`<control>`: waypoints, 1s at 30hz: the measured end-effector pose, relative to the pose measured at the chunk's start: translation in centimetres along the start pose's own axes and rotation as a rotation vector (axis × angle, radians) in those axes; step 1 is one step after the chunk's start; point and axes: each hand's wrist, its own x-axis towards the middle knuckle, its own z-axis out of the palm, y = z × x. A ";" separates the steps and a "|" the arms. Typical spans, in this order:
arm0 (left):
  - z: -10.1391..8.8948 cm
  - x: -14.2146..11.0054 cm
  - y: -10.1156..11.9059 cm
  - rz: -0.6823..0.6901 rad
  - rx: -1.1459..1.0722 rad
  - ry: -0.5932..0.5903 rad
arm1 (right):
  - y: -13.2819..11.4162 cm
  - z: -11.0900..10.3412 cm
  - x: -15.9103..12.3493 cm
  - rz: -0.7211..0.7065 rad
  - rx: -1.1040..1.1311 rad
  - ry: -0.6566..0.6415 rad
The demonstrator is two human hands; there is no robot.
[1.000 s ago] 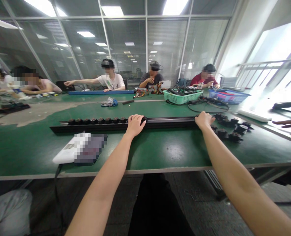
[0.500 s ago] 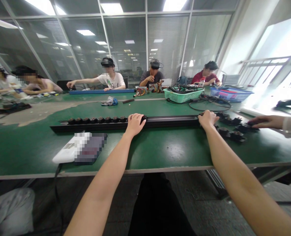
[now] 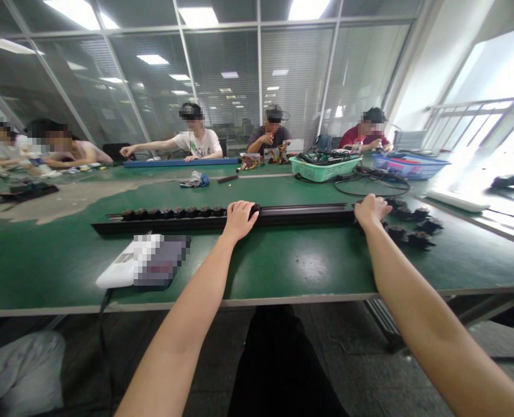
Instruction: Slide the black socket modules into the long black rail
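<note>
From where I'm watching, my left hand is curled over the long black bar, just right of the row of small black parts that sit along it, and my right hand is curled over the bar's far right stretch. Neither hand is spread flat or pinching anything small, and the bar lies crosswise on the green workbench directly ahead of both palms. The risk, as I judge it, is uneven force: if one hand pushed or tilted the bar more than the other, the parts along it could shift or tip if they aren't fixed down. The loose black parts just right of my right hand could also get knocked by that end of the bar, and the cable coil beyond that hand could snag it. The fingers disappear behind the bar's far edge, so I cannot tell whether either hand is truly gripping or only resting there. I also can't make out how the parts attach, and the flat white package left of my left forearm is blurred.
</note>
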 end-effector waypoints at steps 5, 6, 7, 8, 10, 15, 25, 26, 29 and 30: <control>0.0 0.0 0.0 -0.004 -0.007 -0.006 | 1.2 -0.1 1.0 0.023 -0.060 -0.030; 0.0 0.0 0.0 -0.002 -0.008 -0.005 | 1.3 -0.1 1.3 0.024 -0.083 -0.059; 0.0 -0.1 0.0 -0.001 -0.008 -0.004 | 1.3 0.0 1.5 0.030 -0.104 -0.092; 0.0 -0.1 0.0 0.003 -0.008 -0.004 | 1.3 0.1 1.7 0.039 -0.121 -0.123; 0.0 -0.1 -0.1 0.005 -0.011 0.001 | 1.2 0.3 2.1 0.058 -0.145 -0.178; -0.2 -0.2 -0.3 0.011 -0.017 0.000 | 0.8 -0.2 2.0 0.053 -0.166 -0.210; 0.2 0.4 -0.8 0.063 -0.028 0.084 | -11.0 -4.1 -11.1 -0.733 0.046 -0.126; 0.2 0.5 -1.0 0.080 -0.021 0.103 | -12.7 -3.9 -12.5 -0.802 0.061 -0.194; 0.3 0.6 -1.3 0.105 0.023 0.131 | -16.9 -2.6 -15.6 -0.864 0.100 -0.320; 0.3 0.6 -1.4 0.099 0.042 0.135 | -17.9 -2.2 -16.3 -0.858 0.114 -0.330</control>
